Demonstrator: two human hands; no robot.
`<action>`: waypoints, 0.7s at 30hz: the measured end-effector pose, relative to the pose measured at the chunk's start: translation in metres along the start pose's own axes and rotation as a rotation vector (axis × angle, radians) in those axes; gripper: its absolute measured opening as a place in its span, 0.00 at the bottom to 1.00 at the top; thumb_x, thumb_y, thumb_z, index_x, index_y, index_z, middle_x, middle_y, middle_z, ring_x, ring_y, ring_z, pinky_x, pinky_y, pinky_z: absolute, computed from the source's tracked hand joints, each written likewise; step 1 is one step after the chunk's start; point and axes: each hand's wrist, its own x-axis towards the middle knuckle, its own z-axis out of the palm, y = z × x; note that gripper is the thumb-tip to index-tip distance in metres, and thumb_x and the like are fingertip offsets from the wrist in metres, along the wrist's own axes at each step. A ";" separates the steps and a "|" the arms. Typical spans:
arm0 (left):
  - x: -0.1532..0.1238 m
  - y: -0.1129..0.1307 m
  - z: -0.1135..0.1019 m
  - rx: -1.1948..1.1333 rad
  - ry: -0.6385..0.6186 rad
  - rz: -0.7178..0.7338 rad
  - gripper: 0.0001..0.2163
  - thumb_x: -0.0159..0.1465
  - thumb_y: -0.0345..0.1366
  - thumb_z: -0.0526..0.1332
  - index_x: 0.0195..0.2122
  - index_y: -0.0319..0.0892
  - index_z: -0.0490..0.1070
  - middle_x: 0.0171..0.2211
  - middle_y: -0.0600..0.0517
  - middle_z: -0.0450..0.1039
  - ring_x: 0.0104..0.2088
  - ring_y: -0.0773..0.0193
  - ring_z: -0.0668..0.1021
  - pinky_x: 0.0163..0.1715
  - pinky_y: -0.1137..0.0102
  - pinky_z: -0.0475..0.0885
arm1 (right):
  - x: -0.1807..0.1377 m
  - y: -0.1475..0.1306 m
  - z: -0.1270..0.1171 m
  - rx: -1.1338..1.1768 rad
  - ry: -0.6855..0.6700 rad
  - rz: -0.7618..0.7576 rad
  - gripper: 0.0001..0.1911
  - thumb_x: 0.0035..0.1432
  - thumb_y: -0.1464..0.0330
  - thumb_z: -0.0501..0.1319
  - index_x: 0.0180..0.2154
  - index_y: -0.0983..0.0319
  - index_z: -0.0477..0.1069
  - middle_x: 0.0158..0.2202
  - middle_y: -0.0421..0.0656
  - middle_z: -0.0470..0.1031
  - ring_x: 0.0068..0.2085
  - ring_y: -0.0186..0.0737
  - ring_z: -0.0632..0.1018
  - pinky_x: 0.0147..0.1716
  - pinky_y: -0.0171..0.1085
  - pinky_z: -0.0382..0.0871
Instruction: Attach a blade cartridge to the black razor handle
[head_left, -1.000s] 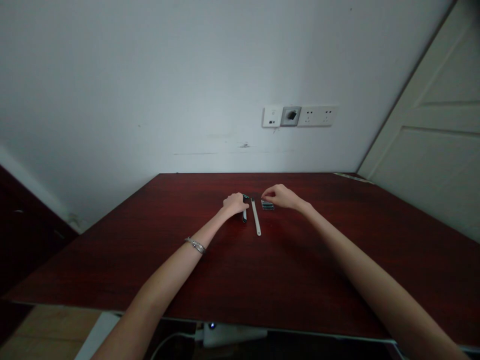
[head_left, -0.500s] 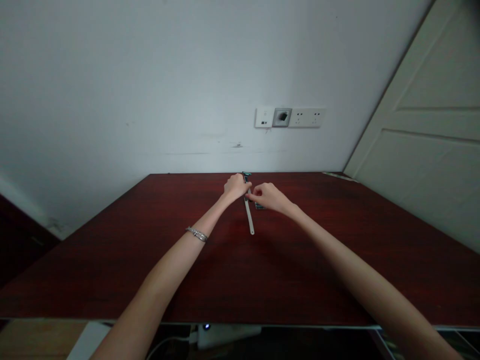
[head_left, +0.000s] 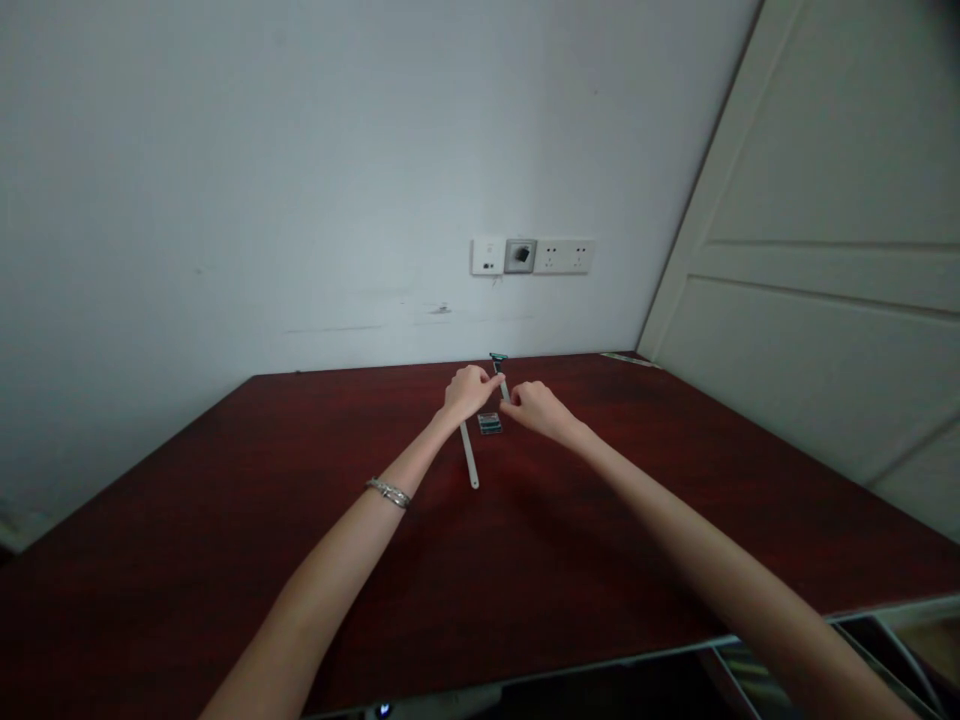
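Observation:
A razor (head_left: 505,389) with a pale handle and a green-and-black head (head_left: 499,357) is held just above the table, head pointing to the wall. My left hand (head_left: 469,390) is closed, its thumb against the upper handle. Lower down, my right hand (head_left: 541,408) pinches the handle's end between bent fingers. A long pale flat stick (head_left: 470,460) with a small hole at its near end lies on the table, its far part hidden behind my left hand. Between the hands and slightly nearer sits a small clear case (head_left: 490,423) with dark strips inside.
The dark red wooden table (head_left: 420,590) runs back to a white wall (head_left: 225,180) with sockets (head_left: 564,256) on it. A panelled white door (head_left: 817,260) stands at the right. A thin pale strip (head_left: 630,359) lies at the back right edge.
The view has turned right. Both hands and the razor have shifted right relative to the table, away from the stick. The clear case, partly covered by my right hand before, now shows fully.

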 end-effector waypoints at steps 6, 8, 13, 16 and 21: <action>-0.004 -0.009 0.010 0.014 -0.131 0.003 0.15 0.58 0.48 0.58 0.34 0.43 0.76 0.39 0.47 0.76 0.42 0.57 0.76 0.38 0.70 0.68 | -0.017 0.099 -0.007 -0.086 -0.021 0.171 0.15 0.55 0.62 0.55 0.25 0.65 0.73 0.26 0.50 0.76 0.30 0.41 0.77 0.27 0.32 0.60; -0.004 -0.016 0.011 0.046 -0.176 -0.030 0.14 0.57 0.47 0.58 0.31 0.42 0.76 0.38 0.46 0.77 0.41 0.57 0.77 0.37 0.70 0.68 | -0.029 0.132 -0.007 -0.114 -0.045 0.215 0.16 0.55 0.61 0.56 0.25 0.65 0.74 0.26 0.50 0.76 0.30 0.41 0.77 0.27 0.32 0.60; 0.003 -0.030 0.018 0.078 -0.226 -0.054 0.13 0.57 0.46 0.58 0.27 0.42 0.75 0.33 0.47 0.77 0.37 0.58 0.78 0.34 0.71 0.68 | -0.057 0.188 -0.003 -0.116 -0.135 0.295 0.15 0.55 0.61 0.56 0.27 0.65 0.73 0.27 0.49 0.76 0.29 0.40 0.76 0.25 0.32 0.58; 0.006 -0.035 0.021 0.084 -0.225 -0.053 0.13 0.56 0.46 0.58 0.25 0.42 0.73 0.32 0.47 0.76 0.37 0.58 0.78 0.33 0.71 0.68 | -0.065 0.202 0.000 -0.121 -0.153 0.292 0.15 0.55 0.60 0.55 0.26 0.65 0.72 0.28 0.49 0.76 0.30 0.40 0.76 0.26 0.32 0.58; 0.005 -0.039 0.022 0.084 -0.210 -0.056 0.12 0.57 0.45 0.58 0.27 0.42 0.74 0.33 0.48 0.76 0.36 0.59 0.78 0.33 0.71 0.68 | -0.066 0.209 -0.001 -0.105 -0.164 0.259 0.15 0.56 0.60 0.55 0.26 0.64 0.71 0.27 0.47 0.75 0.29 0.39 0.75 0.26 0.32 0.59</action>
